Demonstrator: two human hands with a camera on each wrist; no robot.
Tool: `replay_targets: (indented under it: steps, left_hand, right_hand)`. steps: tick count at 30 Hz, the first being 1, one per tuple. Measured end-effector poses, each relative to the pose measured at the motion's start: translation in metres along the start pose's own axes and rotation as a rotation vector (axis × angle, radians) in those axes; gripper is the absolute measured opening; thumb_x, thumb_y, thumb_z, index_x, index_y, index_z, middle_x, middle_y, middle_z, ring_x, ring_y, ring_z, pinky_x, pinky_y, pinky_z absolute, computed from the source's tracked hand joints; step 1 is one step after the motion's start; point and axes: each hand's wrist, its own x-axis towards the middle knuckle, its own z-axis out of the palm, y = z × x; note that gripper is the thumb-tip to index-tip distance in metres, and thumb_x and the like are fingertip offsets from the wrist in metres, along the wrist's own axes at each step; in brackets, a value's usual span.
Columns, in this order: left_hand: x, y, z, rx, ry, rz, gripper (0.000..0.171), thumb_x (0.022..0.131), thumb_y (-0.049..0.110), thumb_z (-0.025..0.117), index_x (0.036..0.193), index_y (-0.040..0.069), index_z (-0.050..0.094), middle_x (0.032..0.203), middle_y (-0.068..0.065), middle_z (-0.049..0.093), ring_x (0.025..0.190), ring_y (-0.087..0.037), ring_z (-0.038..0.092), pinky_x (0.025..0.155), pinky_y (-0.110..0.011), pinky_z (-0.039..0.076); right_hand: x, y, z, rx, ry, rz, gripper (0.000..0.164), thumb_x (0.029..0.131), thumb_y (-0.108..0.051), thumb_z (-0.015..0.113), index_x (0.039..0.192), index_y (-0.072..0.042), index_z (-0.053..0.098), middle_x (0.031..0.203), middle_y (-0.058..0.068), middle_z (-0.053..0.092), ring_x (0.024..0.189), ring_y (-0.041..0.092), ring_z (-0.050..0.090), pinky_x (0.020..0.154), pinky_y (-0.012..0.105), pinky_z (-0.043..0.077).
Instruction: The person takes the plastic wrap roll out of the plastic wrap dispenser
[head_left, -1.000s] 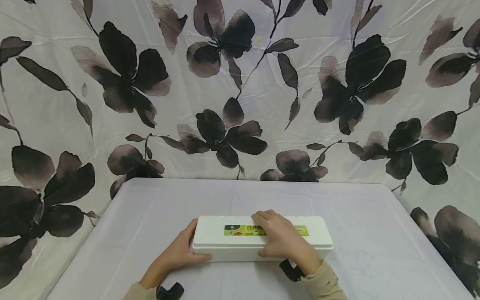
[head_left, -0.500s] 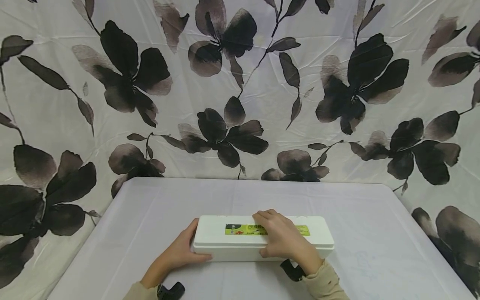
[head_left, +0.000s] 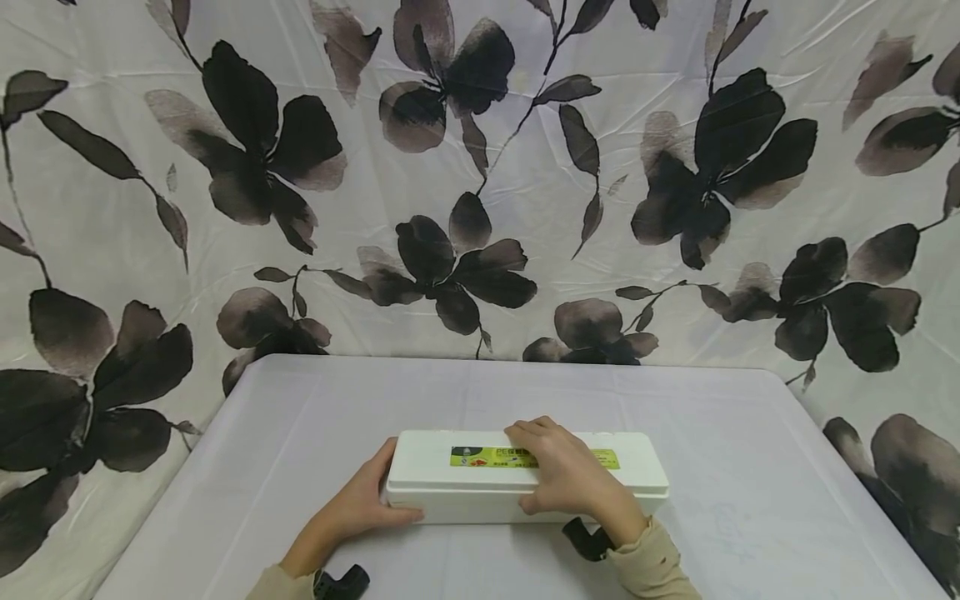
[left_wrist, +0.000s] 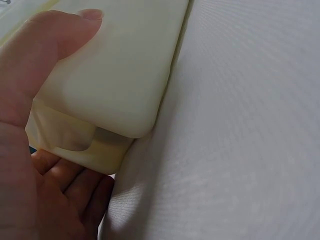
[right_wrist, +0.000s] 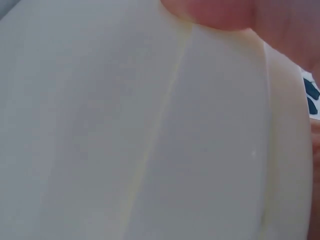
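A long white plastic cling film box (head_left: 427, 471) with a green printed label (head_left: 480, 457) lies crosswise near the front of the table, its lid down. My left hand (head_left: 367, 492) grips the box's left end, thumb along the front face and fingers round the end. In the left wrist view, the thumb (left_wrist: 75, 30) presses the white side while the other fingers (left_wrist: 82, 185) curl at the far side. My right hand (head_left: 566, 471) holds the box right of centre, fingers over the lid and label, thumb at the front edge. Up close, the right thumb (right_wrist: 215, 12) touches the white plastic.
The table (head_left: 742, 467) has a white cloth and rounded back corners. Directly behind it hangs a white curtain (head_left: 555, 275) with dark flowers. Black wrist mounts (head_left: 588, 540) sit below both hands, by the beige sleeves (head_left: 652, 567).
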Motion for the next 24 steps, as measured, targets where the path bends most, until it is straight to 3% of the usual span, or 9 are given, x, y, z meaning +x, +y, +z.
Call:
replay_targets:
  steps: [14,24]
  left_hand:
    - [-0.006,0.0011,0.0006,0.029,0.003,-0.003,0.096,0.067,0.028,0.092,0.146,0.014,0.039,0.137,-0.005,0.056,0.118,-0.021,0.055,0.099,-0.041,0.044]
    - [-0.0104,0.0009,0.0011,0.029,-0.009,0.044,0.096,0.069,0.027,0.091,0.147,0.015,0.037,0.139,-0.004,0.053,0.123,-0.021,0.052,0.103,-0.04,0.041]
  right_hand:
    - [-0.0051,-0.0017,0.001,0.031,-0.007,0.012,0.083,0.056,-0.018,0.087,0.133,-0.003,0.06,0.132,0.01,0.062,0.119,0.027,0.054,0.096,0.048,0.048]
    - [-0.0087,-0.005,0.0018,0.063,0.031,0.039,0.083,0.054,-0.017,0.086,0.133,-0.006,0.062,0.131,0.006,0.063,0.118,0.025,0.055,0.093,0.048,0.049]
